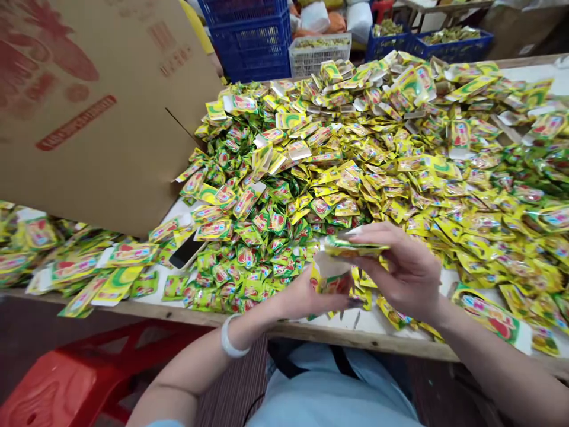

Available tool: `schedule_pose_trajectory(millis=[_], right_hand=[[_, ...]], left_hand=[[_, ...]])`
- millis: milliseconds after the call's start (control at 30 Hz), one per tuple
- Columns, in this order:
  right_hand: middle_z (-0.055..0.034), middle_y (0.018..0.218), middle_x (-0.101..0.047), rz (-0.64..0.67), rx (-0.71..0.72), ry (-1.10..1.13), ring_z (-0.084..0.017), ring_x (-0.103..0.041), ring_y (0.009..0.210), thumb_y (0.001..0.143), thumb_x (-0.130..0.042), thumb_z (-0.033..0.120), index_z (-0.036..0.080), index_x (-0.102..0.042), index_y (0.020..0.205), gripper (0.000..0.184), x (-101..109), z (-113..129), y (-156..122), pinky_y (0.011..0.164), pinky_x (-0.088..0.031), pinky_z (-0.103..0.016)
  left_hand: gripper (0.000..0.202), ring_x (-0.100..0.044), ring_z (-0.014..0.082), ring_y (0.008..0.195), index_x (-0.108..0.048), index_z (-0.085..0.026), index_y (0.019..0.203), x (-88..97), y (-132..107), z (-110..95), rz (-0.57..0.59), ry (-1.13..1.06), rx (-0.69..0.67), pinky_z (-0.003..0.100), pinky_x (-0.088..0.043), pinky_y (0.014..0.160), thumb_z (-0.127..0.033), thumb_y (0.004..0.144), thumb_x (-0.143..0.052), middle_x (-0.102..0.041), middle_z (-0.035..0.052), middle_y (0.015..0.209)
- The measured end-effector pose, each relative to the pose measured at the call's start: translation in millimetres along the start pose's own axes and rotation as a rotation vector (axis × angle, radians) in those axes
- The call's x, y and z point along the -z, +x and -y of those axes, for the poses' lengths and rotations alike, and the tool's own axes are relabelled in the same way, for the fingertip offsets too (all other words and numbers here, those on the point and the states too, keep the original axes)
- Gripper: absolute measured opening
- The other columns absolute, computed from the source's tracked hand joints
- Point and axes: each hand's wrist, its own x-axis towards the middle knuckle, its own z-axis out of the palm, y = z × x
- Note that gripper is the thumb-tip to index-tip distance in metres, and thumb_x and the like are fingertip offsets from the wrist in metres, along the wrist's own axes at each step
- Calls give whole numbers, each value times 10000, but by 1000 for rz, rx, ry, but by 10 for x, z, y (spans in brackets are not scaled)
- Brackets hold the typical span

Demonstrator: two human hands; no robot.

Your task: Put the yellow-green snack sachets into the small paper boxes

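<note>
My left hand (297, 296) is closed round a small printed box (329, 277) whose top end gapes open. Just above that opening, my right hand (402, 267) pinches several yellow candy packets (353, 247), held flat between thumb and fingers. Motion blurs both items a little, so how many packets there are cannot be made out. Behind my hands, green candy packets (246, 258) spread across the white tabletop, with a heap of yellow packets (377, 178) to their right. One flattened printed box (491, 317) lies beside my right forearm.
A large cardboard carton (102, 107) stands at the left, leaning over the table. A phone (187, 249) lies near it. Flat and open small boxes (291, 121) are strewn over the heap. Blue crates (249, 38) are stacked behind; a red stool (66, 379) is at lower left.
</note>
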Motion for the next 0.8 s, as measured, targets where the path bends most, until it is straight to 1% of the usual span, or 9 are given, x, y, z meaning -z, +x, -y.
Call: schedule_pose_trajectory(millis=[67, 100, 167, 300, 433, 500, 567, 667, 800], right_hand=[[-33, 1000, -708, 137, 107, -100, -173, -678, 964, 884, -608, 39, 282, -666, 1122, 345, 0, 16, 26, 824, -575, -295], [-43, 1002, -702, 195, 127, -145, -170, -676, 952, 893, -586, 40, 266, -662, 1119, 329, 19, 22, 29, 805, -574, -285], [-64, 1002, -679, 295, 89, -214, -162, -668, 910, 908, -560, 53, 227, -657, 1124, 293, 80, 38, 33, 748, -565, -263], [-51, 915, -647, 525, -98, -319, -146, -640, 809, 912, -554, 54, 190, -682, 1071, 245, 192, 118, 103, 686, -521, -242], [-58, 937, -663, 731, -64, -364, -154, -649, 801, 891, -523, 15, 191, -689, 1020, 274, 216, 220, 235, 701, -515, -248], [-56, 957, -683, 743, -32, -314, -154, -662, 822, 890, -524, 25, 196, -668, 1015, 256, 210, 231, 256, 719, -525, -242], [-46, 924, -691, 647, -32, -284, -153, -664, 817, 900, -526, 54, 205, -635, 992, 208, 196, 200, 194, 710, -528, -235], [-33, 795, -650, 490, -35, -312, -134, -628, 682, 936, -501, 106, 205, -579, 849, 152, 157, 113, -76, 603, -495, -215], [-39, 745, -637, 555, -76, -249, -117, -626, 622, 981, -447, 113, 195, -581, 792, 245, 109, 52, -539, 547, -476, -193]], left_hand=[[327, -439, 98, 567, -549, -164, 715, 21, -41, -13, 138, -40, -12, 233, -403, 509, -393, 711, -782, -499, -17, 639], [329, -425, 96, 588, -538, -162, 737, 40, -57, -20, 164, -54, -6, 229, -396, 522, -376, 710, -787, -489, -21, 659], [355, -422, 99, 629, -534, -157, 781, 73, -76, -27, 177, -37, 19, 230, -405, 565, -367, 696, -808, -480, -27, 688], [393, -484, 127, 717, -556, -156, 940, 83, -48, 8, 206, -19, 46, 264, -460, 679, -392, 729, -788, -522, -18, 764], [413, -497, 132, 741, -551, -174, 1043, 79, 0, 33, 203, 87, -2, 269, -469, 719, -340, 738, -775, -522, -29, 788], [380, -473, 124, 719, -543, -174, 1039, 84, -2, 27, 235, 120, -16, 258, -449, 697, -312, 756, -755, -505, -34, 777], [389, -447, 112, 682, -518, -177, 1074, 87, -32, 29, 266, 107, -12, 241, -424, 653, -283, 772, -739, -485, -42, 758], [483, -466, 117, 695, -477, -190, 1173, 69, -145, 87, 322, 100, 32, 230, -421, 631, -262, 773, -738, -505, -31, 805], [695, -559, 171, 809, -407, -212, 1347, -6, -359, 246, 438, 181, 124, 285, -487, 727, -296, 751, -753, -591, 27, 980]])
